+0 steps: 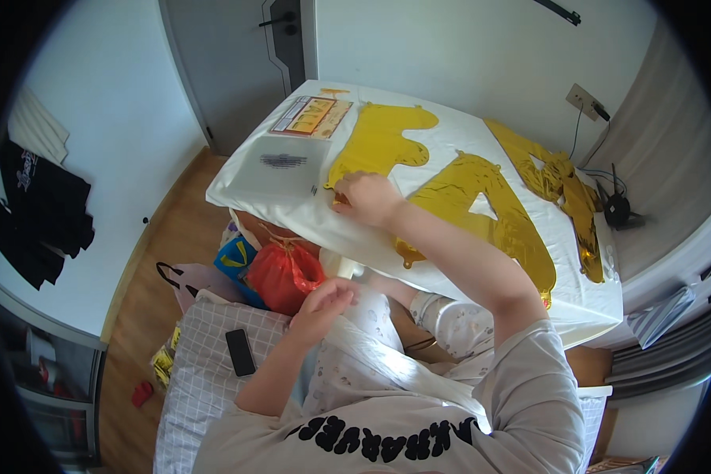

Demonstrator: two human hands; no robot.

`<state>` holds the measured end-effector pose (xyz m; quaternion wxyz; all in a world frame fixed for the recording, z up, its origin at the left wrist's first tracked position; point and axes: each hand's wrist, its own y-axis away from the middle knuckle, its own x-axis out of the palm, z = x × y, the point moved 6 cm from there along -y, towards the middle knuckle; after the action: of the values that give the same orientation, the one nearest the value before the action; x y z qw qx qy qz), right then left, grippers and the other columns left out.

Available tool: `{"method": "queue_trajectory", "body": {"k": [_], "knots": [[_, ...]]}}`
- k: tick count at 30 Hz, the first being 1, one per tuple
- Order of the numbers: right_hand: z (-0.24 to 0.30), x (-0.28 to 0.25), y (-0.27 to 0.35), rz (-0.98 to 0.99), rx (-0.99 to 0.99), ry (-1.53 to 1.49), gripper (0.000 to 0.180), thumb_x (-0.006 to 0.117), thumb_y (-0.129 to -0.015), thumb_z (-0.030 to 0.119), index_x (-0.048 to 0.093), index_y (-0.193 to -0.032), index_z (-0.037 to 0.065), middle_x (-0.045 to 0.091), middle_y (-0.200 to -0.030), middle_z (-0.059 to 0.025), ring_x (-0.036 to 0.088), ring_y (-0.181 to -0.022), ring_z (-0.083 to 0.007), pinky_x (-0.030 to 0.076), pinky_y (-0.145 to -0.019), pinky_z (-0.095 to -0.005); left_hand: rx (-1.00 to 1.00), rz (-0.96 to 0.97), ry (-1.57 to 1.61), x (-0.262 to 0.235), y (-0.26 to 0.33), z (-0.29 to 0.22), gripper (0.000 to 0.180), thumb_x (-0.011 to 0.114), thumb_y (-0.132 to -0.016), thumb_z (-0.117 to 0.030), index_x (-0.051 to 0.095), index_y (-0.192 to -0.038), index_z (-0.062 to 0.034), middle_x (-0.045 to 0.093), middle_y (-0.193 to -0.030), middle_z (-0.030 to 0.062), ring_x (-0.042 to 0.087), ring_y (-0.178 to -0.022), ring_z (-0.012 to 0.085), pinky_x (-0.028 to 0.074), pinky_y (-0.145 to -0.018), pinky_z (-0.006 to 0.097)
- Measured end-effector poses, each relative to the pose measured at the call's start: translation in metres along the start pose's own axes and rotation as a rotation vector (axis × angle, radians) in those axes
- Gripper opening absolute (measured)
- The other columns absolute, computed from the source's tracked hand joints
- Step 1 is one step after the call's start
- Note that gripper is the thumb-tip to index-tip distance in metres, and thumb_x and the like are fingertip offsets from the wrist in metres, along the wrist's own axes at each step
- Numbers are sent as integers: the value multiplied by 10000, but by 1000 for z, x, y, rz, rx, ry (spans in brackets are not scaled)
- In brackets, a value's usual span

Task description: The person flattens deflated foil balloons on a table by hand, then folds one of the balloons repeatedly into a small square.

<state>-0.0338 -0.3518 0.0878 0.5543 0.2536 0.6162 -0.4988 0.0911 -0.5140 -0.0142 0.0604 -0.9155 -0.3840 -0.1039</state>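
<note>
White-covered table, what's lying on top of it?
Flat gold foil pieces, a clear plastic packet and an orange printed sheet lie on the white cover. What lies beneath the right hand and forearm is covered and can't be seen.

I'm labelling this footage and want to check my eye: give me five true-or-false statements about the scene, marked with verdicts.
1. The right hand is at the lower edge of the leftmost gold foil piece. True.
2. The left hand is on the white-covered table. False: it is in front of the table, near the lap.
3. The middle gold foil piece has a triangular opening. True.
4. The black phone lies on the wooden floor. False: it lies on the checked cloth.
5. A red bag is beside a blue bag. True.
</note>
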Motion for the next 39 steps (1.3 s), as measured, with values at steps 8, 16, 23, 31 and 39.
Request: {"method": "queue_trajectory", "body": {"k": [8, 16, 23, 31, 39], "knots": [[6, 8, 5, 65, -42, 37, 319, 644, -921, 367, 723, -957, 61, 725, -871, -136, 710, -872, -344, 571, -798, -469, 203, -233, -281, -10, -27, -32, 186, 603, -999, -53, 646, -1178, -27, 661, -1109, 51, 601, -1062, 132, 454, -966, 293], [-8, 6, 2, 30, 219, -245, 197, 679, -889, 268, 769, -950, 104, 754, -915, -138, 719, -899, -325, 570, -796, -441, 651, -464, -778, -23, -55, -77, 301, 676, -889, -23, 672, -1190, -36, 689, -1134, 132, 646, -1059, 313, 479, -917, 399], [-41, 24, -5, 83, 463, -711, 240, 788, -818, 223, 775, -978, 44, 758, -882, -110, 727, -826, -231, 569, -744, -366, 766, -511, -1206, -25, -92, -77, 489, 678, -913, -130, 568, -1387, -92, 623, -1369, 116, 589, -1252, 312, 402, -1058, 474], [-102, 28, -11, 35, 627, -904, 270, 747, -917, 301, 760, -1019, 52, 743, -948, -43, 669, -828, -144, 542, -688, -319, 636, -542, -1240, -29, -107, -58, 509, 673, -939, -194, 532, -1422, -115, 627, -1371, 121, 579, -1285, 312, 340, -1144, 546], [-331, -117, 67, -641, 998, -523, 290, 645, -961, 346, 780, -1018, 96, 755, -982, -24, 678, -868, -164, 544, -710, -341, 703, -502, -1295, -14, -119, -51, 243, 650, -948, -202, 707, -1161, -100, 706, -1205, 68, 622, -1215, 273, 310, -1167, 571]]}}
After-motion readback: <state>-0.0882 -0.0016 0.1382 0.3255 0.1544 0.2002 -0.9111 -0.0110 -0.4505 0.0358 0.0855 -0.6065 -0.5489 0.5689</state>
